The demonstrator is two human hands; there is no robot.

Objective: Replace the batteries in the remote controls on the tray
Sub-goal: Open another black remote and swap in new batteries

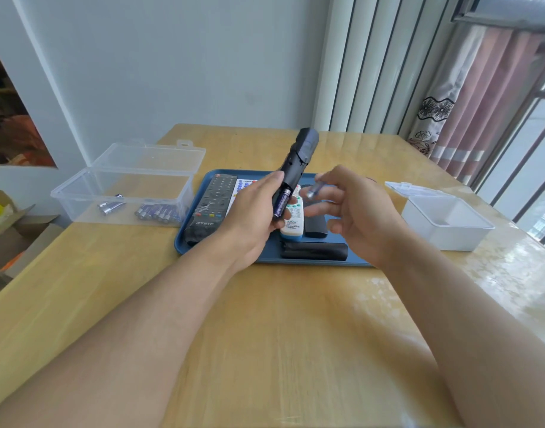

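1. Left hand [252, 211], frame centre: grips one black remote [291, 177] upright, open battery bay facing the person for loading; one battery [280, 202] seated.
2. Right hand [354, 208], right of centre: pinches a second battery [313, 190] in its fingertips, apparently next for the bay; blurred.
3. Blue tray [184, 239], centre: at least four more remotes, some hidden.
4. Clear box [123, 193], left on tabletop [295, 319]: spare batteries, lid open for reach; count unclear.
5. White box [444, 220], right: one, open.
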